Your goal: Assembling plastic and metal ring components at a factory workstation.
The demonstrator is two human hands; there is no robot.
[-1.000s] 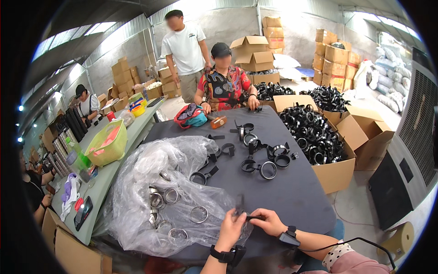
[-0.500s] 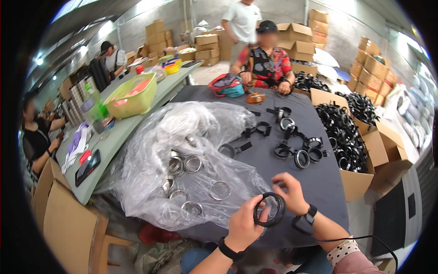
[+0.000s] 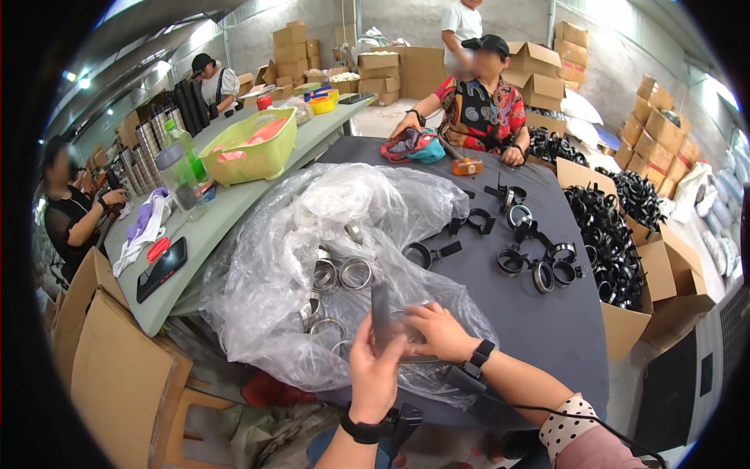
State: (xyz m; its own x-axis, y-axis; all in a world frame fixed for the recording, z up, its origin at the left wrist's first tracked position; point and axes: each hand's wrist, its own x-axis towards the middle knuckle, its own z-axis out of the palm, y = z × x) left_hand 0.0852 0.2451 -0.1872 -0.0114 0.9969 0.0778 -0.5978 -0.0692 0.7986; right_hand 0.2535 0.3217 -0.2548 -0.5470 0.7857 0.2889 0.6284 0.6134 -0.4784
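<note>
- A grey wall (image 3: pixel 617 62) stands behind.
- Small lamps (image 3: pixel 83 83) glow under the dark roof (image 3: pixel 176 19), far left.
- The floor (image 3: pixel 379 119) is pale.
- The counter (image 3: pixel 547 344) is dark-topped.
- A grey-green table (image 3: pixel 215 227) runs along its left.

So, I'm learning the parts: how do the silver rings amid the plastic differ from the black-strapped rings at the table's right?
Colour: the silver rings are bare metal; the black-strapped rings are mostly black, some with silver inside.
Shape: the silver rings look plain; several black-strapped rings have ends sticking out.
Place: the silver rings lie amid clear plastic; the black-strapped rings, on the dark tabletop.
Both are round and hollow.
</note>
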